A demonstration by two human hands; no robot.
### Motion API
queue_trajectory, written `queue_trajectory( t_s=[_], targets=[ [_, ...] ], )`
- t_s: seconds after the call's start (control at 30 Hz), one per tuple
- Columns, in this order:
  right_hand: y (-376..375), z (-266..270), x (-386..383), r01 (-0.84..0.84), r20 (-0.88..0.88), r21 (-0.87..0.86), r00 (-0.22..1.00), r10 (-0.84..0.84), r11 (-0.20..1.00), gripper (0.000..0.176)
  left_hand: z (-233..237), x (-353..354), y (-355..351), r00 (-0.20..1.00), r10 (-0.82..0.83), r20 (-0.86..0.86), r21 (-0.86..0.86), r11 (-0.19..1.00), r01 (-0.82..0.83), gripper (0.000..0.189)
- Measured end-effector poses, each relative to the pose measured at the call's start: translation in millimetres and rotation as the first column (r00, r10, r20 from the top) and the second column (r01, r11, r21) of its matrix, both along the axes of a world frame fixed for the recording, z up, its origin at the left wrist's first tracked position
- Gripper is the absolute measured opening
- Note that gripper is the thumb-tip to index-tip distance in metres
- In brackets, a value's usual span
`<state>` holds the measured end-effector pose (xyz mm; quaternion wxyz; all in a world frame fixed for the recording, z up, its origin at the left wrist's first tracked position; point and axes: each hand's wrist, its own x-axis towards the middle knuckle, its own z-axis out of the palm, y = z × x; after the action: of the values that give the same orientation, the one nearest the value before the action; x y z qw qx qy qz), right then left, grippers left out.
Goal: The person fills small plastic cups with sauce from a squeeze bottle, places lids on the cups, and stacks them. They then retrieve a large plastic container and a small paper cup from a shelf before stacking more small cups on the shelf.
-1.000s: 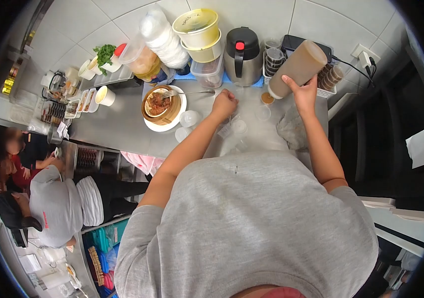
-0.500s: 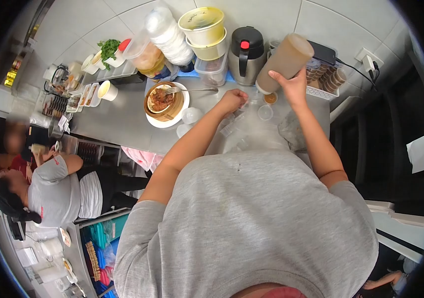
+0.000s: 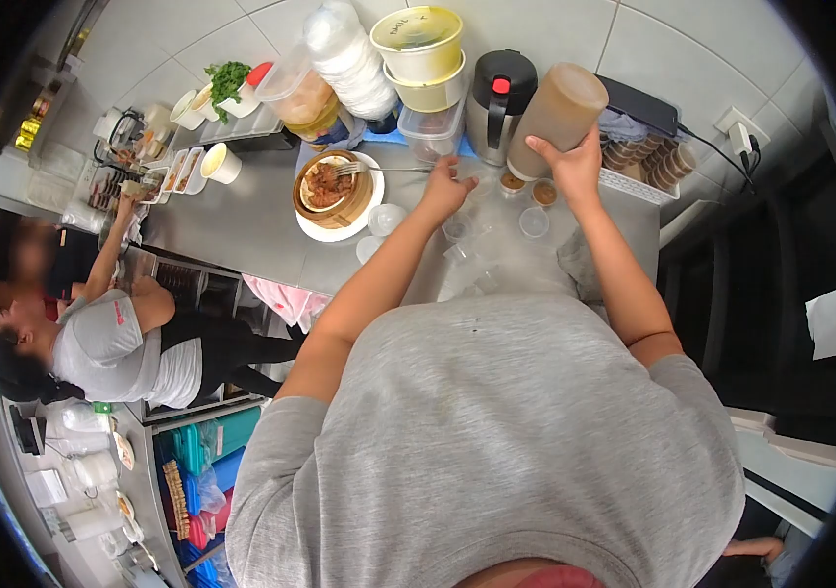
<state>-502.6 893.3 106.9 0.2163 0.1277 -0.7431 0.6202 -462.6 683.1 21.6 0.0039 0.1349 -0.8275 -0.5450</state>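
Observation:
My right hand [image 3: 572, 162] is wrapped round a large squeeze bottle [image 3: 560, 108] with brownish contents. The bottle tilts with its broad base up, its lower end just above two small sauce cups. One brown-filled sauce cup [image 3: 513, 183] is partly covered by the bottle; the other sauce cup [image 3: 543, 193] sits to its right. My left hand [image 3: 447, 191] hovers over the counter, fingers apart and seemingly holding nothing. It is close to the handle end of a fork [image 3: 389, 170], which rests in a bamboo steamer [image 3: 347, 204] of food on a white plate [image 3: 375, 217].
Clear small cups [image 3: 457, 227] and a round clear cup or lid [image 3: 534, 222] lie before me. A steel thermos jug [image 3: 498, 106], stacked tubs [image 3: 423, 59] and a basket of brown cups [image 3: 645, 162] line the wall. At left a co-worker [image 3: 109, 338] reaches toward the counter.
My left hand has moved up and left, its fingers spreading toward the fork handle. A second filled sauce cup now shows under the bottle. The co-worker's arm has stretched toward the counter.

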Motion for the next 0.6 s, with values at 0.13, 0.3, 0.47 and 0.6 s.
queue_trajectory(
  t_s=[0.13, 0.3, 0.47, 0.6],
  targets=[
    [2.2, -1.2, -2.5, -0.005, 0.030, -0.046, 1.000, 0.006, 0.999, 0.070, 23.5, 26.0, -12.8, 0.978, -0.137, 0.154, -0.439, 0.878, 0.192, 0.058],
    [1.2, 10.3, 4.1, -0.037, -0.004, -0.075, 0.999, 0.037, 0.996, 0.062, 40.3, 46.7, -10.8, 0.919, -0.203, 0.337, -0.514, 0.778, 0.360, 0.043],
    [4.6, 7.6, 2.2, -0.026, 0.002, -0.061, 1.000, 0.026, 0.998, 0.062, 6.7, 38.0, -14.3, 0.976, -0.172, 0.135, -0.387, 0.897, 0.212, 0.030],
    [6.5, 7.3, 3.2, -0.038, 0.012, -0.085, 0.999, 0.039, 0.996, 0.067, 6.0, 36.8, 0.9, 0.983, -0.177, -0.054, -0.287, 0.945, 0.154, 0.031]
  ],
)
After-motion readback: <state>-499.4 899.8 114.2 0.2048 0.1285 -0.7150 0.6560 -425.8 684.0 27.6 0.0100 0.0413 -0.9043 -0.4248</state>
